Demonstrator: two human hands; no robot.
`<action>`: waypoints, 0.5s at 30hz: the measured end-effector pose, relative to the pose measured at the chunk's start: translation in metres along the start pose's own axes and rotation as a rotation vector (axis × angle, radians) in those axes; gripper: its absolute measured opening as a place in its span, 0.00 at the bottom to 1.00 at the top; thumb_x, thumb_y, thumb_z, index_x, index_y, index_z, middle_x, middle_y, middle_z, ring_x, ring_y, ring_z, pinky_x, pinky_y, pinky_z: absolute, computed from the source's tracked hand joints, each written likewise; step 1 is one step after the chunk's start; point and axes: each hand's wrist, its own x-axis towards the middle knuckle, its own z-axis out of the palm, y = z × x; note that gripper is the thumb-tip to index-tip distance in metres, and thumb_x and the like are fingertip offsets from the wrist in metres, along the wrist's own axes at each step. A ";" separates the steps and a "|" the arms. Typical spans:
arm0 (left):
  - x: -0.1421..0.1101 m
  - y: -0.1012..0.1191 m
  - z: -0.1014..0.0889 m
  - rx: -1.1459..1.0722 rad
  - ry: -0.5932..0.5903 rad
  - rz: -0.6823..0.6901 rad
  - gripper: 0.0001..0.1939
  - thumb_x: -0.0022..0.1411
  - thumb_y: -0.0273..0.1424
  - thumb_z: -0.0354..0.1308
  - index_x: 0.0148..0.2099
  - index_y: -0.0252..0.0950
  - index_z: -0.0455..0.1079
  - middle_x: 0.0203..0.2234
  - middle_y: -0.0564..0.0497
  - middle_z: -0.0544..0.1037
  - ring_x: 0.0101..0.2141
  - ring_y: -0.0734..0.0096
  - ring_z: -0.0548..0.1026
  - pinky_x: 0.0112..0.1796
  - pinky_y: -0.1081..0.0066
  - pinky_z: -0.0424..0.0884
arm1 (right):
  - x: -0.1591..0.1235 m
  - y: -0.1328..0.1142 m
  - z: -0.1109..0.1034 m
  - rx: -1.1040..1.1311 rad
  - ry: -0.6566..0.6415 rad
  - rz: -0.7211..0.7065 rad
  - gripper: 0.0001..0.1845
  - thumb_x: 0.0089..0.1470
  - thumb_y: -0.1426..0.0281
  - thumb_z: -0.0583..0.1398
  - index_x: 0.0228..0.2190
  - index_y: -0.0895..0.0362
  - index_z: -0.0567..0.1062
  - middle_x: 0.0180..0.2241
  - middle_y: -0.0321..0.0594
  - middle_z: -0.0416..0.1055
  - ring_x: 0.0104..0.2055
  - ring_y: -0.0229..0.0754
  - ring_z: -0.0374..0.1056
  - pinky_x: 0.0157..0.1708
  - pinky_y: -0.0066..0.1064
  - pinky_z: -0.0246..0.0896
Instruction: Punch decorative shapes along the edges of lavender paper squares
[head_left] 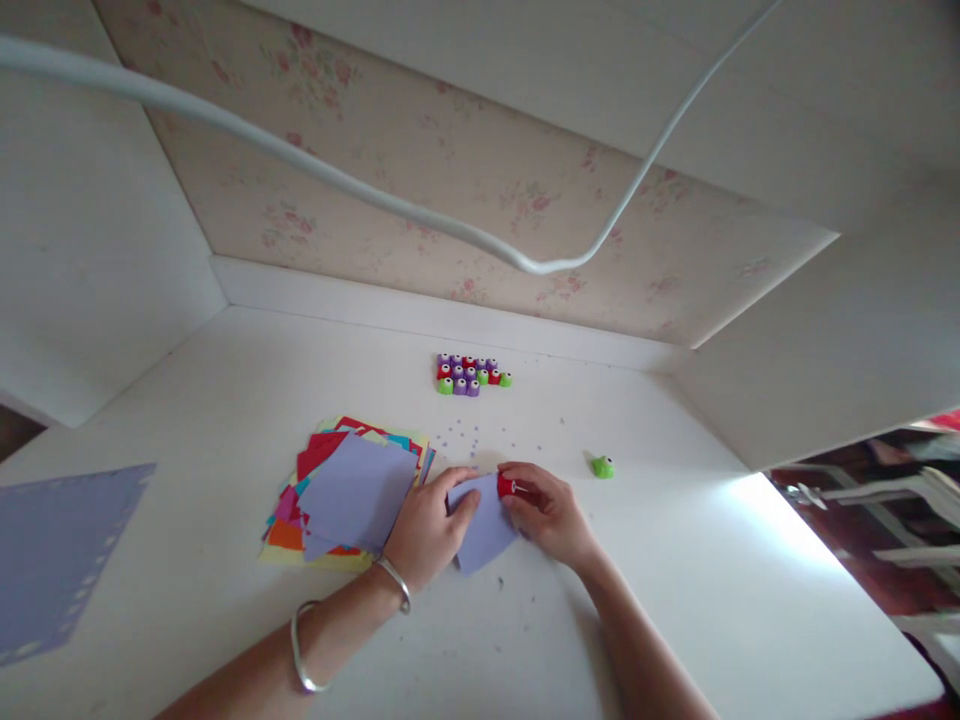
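Note:
My left hand point(431, 525) grips the upper left of a small lilac paper sheet point(482, 535), its thumb lying on top. In my right hand point(547, 510) is a red craft paper punch point(507, 486), set at the sheet's upper right edge. The punch's underside and the paper edge inside it are hidden. Just left of my left hand rests a stack of coloured paper with a lilac sheet point(360, 490) uppermost. A lone green punch point(603, 467) sits to the right of my right hand.
Several purple, red and green punches point(470, 373) stand in rows toward the back. Tiny lilac paper bits point(457, 437) are scattered before them. A large lilac sheet with punched edges point(67, 555) lies far left. A white cable point(420, 215) hangs across the upper view.

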 end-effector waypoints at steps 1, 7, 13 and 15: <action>0.000 0.000 0.000 0.002 0.007 -0.001 0.12 0.65 0.34 0.54 0.49 0.40 0.71 0.43 0.52 0.80 0.44 0.66 0.78 0.48 0.65 0.71 | -0.001 0.000 0.001 0.020 0.001 -0.004 0.10 0.57 0.68 0.61 0.42 0.53 0.76 0.49 0.47 0.71 0.46 0.45 0.72 0.45 0.37 0.71; -0.003 0.000 0.001 -0.005 0.018 0.009 0.11 0.66 0.35 0.52 0.48 0.40 0.71 0.43 0.52 0.80 0.45 0.66 0.77 0.47 0.65 0.72 | -0.002 -0.004 0.004 0.064 0.014 -0.027 0.09 0.58 0.68 0.60 0.42 0.53 0.74 0.48 0.46 0.71 0.47 0.44 0.70 0.45 0.37 0.71; -0.004 0.001 0.001 -0.026 0.032 0.019 0.11 0.66 0.34 0.53 0.48 0.39 0.72 0.43 0.51 0.80 0.45 0.66 0.77 0.48 0.68 0.71 | -0.002 -0.010 0.008 -0.094 0.069 -0.083 0.11 0.59 0.69 0.59 0.44 0.52 0.74 0.48 0.46 0.70 0.49 0.45 0.69 0.46 0.38 0.71; -0.004 0.001 0.001 -0.022 0.032 0.027 0.12 0.66 0.34 0.52 0.48 0.39 0.72 0.43 0.50 0.80 0.45 0.66 0.78 0.48 0.68 0.71 | -0.003 -0.012 0.010 -0.134 0.093 -0.091 0.12 0.59 0.69 0.58 0.45 0.52 0.74 0.48 0.46 0.70 0.49 0.45 0.69 0.46 0.38 0.72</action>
